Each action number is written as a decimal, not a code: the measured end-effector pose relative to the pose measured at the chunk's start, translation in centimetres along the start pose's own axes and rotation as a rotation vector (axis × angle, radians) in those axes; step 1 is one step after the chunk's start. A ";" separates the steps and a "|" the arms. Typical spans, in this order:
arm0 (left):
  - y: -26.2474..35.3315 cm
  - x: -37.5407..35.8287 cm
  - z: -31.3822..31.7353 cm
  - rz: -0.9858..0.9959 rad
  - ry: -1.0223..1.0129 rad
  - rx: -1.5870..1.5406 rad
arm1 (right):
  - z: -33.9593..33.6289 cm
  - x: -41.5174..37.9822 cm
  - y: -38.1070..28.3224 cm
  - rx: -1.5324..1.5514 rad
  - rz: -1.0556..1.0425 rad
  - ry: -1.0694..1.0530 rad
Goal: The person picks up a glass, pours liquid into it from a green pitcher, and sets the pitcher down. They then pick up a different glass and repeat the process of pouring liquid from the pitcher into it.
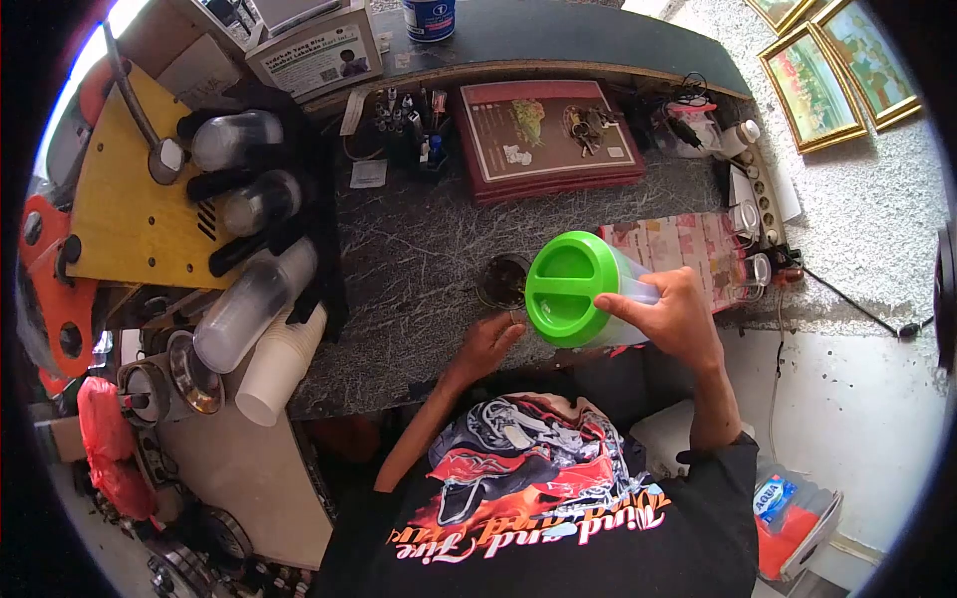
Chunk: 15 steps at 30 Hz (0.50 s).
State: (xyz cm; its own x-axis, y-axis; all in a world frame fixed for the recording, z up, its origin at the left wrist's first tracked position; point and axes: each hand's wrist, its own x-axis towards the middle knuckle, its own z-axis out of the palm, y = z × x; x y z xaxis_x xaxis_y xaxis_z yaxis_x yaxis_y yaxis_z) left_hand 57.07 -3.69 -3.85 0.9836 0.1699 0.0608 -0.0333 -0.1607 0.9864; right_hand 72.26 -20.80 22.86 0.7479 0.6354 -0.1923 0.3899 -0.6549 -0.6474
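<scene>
Green-lidded clear jug (573, 289) gripped in right hand (673, 319); left hand (488, 344) half-curled beside dark-filled cup (503, 281).

Jug (583, 289) body mostly hidden behind its green lid (566, 287); glass (503, 281) contents too dark to tell.

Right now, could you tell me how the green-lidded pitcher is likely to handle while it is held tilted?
The pitcher looks like stiff, translucent plastic, so it probably won't flex. The right hand grips its side one-handed, suggesting it is fairly light. Its smooth wall may be slippery, and, tilted over the cup, it could spill if the green lid is loose.
</scene>
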 end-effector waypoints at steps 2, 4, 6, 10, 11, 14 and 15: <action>-0.2 0.0 -0.2 0.003 -0.012 0.005 | 0.0 0.0 0.1 -0.008 -0.005 0.000; 0.0 0.0 -0.2 0.007 -0.024 0.010 | 0.1 0.0 0.3 -0.017 -0.010 0.000; 0.1 0.0 -0.2 -0.007 -0.014 0.000 | 0.3 0.0 0.5 0.027 -0.015 0.022; -1.1 0.0 0.3 0.051 0.020 -0.046 | 0.4 -0.1 0.6 0.019 -0.004 0.027; -1.6 -0.1 0.2 0.025 -0.014 -0.033 | 0.4 -0.2 0.6 0.024 -0.002 0.030; -0.8 -0.1 0.0 0.002 -0.039 -0.031 | 0.3 -0.2 0.4 0.027 0.002 0.019; -0.4 -0.1 -0.1 0.005 -0.027 -0.044 | 0.2 -0.2 0.4 0.022 0.003 0.002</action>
State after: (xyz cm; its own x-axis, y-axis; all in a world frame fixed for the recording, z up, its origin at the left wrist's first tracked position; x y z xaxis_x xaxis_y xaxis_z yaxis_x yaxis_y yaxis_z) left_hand 56.96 -3.57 -4.24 0.9878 0.1431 0.0620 -0.0451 -0.1182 0.9920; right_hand 72.14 -21.07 22.52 0.7505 0.6322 -0.1927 0.3753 -0.6476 -0.6631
